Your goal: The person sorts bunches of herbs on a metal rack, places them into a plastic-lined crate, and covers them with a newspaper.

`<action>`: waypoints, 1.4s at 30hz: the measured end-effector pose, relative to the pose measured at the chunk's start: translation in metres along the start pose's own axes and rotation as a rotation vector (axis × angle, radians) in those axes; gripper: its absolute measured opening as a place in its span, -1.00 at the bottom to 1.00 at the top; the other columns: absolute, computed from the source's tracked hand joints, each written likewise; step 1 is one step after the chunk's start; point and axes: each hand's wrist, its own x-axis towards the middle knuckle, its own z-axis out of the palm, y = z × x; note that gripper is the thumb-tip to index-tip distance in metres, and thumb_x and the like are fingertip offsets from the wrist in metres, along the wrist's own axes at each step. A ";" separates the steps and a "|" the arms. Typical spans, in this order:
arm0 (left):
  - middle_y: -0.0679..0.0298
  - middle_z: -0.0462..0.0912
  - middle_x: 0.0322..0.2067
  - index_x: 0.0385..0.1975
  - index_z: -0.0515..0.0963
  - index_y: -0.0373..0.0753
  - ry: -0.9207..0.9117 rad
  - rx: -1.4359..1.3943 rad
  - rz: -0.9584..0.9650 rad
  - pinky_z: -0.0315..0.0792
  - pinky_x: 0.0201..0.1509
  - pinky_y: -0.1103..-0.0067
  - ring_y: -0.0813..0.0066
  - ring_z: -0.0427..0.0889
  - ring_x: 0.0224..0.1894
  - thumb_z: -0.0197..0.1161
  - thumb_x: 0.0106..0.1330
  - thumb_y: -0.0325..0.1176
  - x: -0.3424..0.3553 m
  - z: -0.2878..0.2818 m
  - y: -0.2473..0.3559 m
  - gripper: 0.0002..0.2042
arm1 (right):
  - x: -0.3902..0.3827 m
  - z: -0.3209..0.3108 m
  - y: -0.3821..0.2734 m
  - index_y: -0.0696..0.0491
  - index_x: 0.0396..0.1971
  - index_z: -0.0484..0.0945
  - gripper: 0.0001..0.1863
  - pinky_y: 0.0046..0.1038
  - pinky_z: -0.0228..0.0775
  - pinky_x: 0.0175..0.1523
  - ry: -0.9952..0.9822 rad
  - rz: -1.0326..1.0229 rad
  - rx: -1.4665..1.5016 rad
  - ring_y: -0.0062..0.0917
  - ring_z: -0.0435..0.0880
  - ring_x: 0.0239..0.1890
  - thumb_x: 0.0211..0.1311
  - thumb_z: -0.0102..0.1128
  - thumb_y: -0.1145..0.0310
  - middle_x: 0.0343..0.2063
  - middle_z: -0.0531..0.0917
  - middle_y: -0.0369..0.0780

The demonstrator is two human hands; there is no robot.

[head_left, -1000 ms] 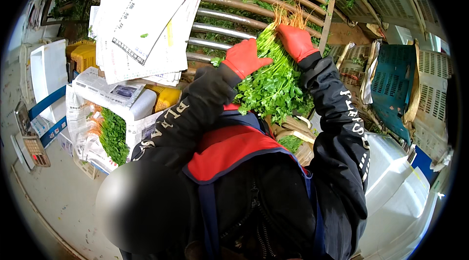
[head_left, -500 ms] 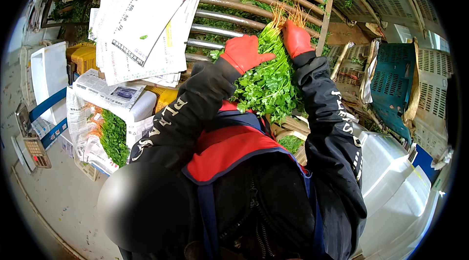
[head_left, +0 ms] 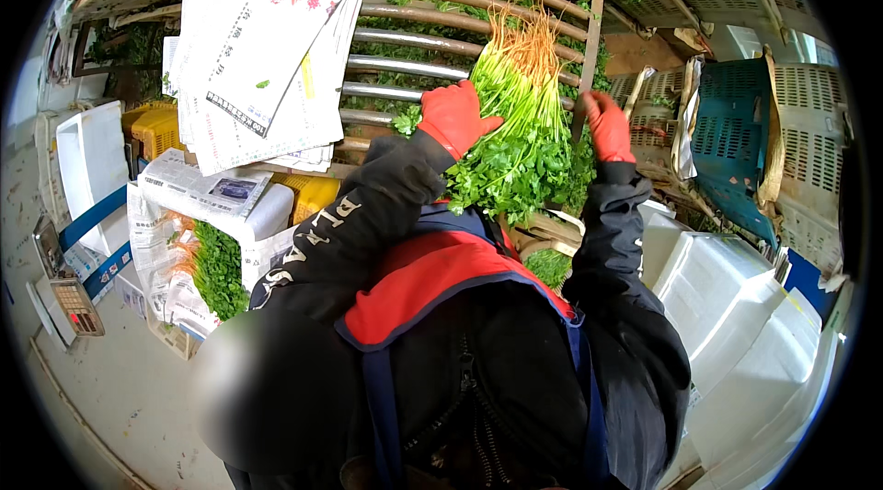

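Observation:
A bunch of leafy greens, perhaps celery or parsley, lies across a slatted rack, orange-brown roots fanned out at the far end and leaves toward me. My left hand, in a red rubber glove, rests against the bunch's left side. Its thumb is stretched out over the stems, while the fingertips are partly hidden. Just right of the bunch, beside the rack's side bar, is my right hand, also red-gloved. Its fingers are drawn together; whatever they hold, if anything, is too small to make out.
The slatted rack has loose greens beneath it. Large paper sheets are stacked on its left. Lower left, more greens lie on newspaper near a scale. White foam boxes stand at right, below plastic crates.
My right hand has left the root end and moved right and toward me. The roots, bunched before, now spread wider. My left hand stays beside the stems.

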 end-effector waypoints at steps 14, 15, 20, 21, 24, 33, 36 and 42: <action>0.03 0.57 -0.54 -0.33 0.38 -0.35 0.002 -0.352 -0.221 0.41 -0.31 0.24 0.03 0.58 -0.43 0.34 -0.10 0.11 -0.013 0.014 0.011 -0.40 | -0.023 0.063 0.008 0.28 -0.01 0.40 -0.19 -0.33 0.28 0.06 -0.283 0.002 0.433 -0.12 0.50 0.00 0.12 -0.02 -0.25 -0.14 0.53 0.14; 0.02 0.57 -0.54 -0.33 0.38 -0.35 -0.016 -0.383 -0.233 0.41 -0.30 0.24 0.03 0.58 -0.43 0.34 -0.10 0.10 -0.011 0.011 0.012 -0.40 | -0.023 0.064 0.003 0.27 0.00 0.39 -0.20 -0.32 0.28 0.06 -0.273 -0.031 0.326 -0.11 0.49 -0.01 0.11 0.00 -0.25 -0.14 0.54 0.14; 0.01 0.59 -0.53 -0.33 0.37 -0.39 0.004 -0.526 -0.272 0.41 -0.29 0.27 0.04 0.59 -0.41 0.32 -0.07 0.06 -0.014 0.001 0.009 -0.42 | -0.018 0.053 -0.015 0.23 0.05 0.34 -0.29 -0.33 0.27 0.06 -0.374 -0.062 0.145 -0.14 0.51 -0.02 0.13 0.10 -0.10 -0.14 0.56 0.07; 0.02 0.59 -0.53 -0.33 0.38 -0.39 -0.023 -0.515 -0.304 0.41 -0.26 0.28 0.06 0.60 -0.40 0.29 -0.05 0.06 -0.015 0.002 0.010 -0.43 | -0.017 0.054 -0.012 0.22 0.06 0.34 -0.33 -0.36 0.27 0.06 -0.437 -0.030 0.178 -0.21 0.53 -0.03 0.16 0.09 -0.05 -0.12 0.56 0.02; -0.05 0.57 -0.50 -0.33 0.36 -0.40 -0.155 -0.588 -0.305 0.44 -0.28 0.27 -0.01 0.58 -0.38 0.30 -0.08 0.01 -0.015 -0.010 0.016 -0.44 | -0.031 0.055 -0.009 0.24 0.06 0.36 -0.46 -0.45 0.23 0.08 -0.418 0.002 0.498 -0.48 0.44 -0.03 0.25 0.05 0.12 -0.02 0.50 -0.17; -0.13 0.54 -0.51 -0.15 0.29 -0.45 0.149 -0.762 -0.303 0.41 -0.29 0.18 -0.15 0.54 -0.37 0.31 -0.06 -0.04 -0.037 0.034 0.027 -0.37 | -0.020 0.079 0.011 0.31 -0.04 0.39 -0.43 -0.48 0.29 -0.03 -0.365 -0.049 0.302 -0.52 0.46 -0.18 0.23 0.11 0.07 -0.13 0.53 -0.17; -0.14 0.53 -0.48 -0.19 0.30 -0.44 0.134 -0.784 -0.340 0.40 -0.28 0.18 -0.16 0.53 -0.36 0.32 -0.07 -0.06 -0.049 0.016 0.018 -0.40 | -0.036 0.082 -0.023 0.29 -0.08 0.40 -0.43 -0.46 0.30 -0.04 -0.366 -0.189 0.520 -0.53 0.46 -0.21 0.21 0.11 0.02 -0.16 0.53 -0.18; -0.12 0.54 -0.41 -0.17 0.31 -0.47 0.231 -0.804 -0.276 0.42 -0.24 0.19 -0.16 0.53 -0.32 0.30 -0.05 -0.08 -0.152 -0.073 -0.027 -0.40 | -0.114 0.100 -0.095 0.25 0.08 0.30 -0.46 -0.46 0.25 0.04 -0.422 -0.230 0.633 -0.50 0.45 -0.08 0.27 0.03 0.15 -0.02 0.47 -0.16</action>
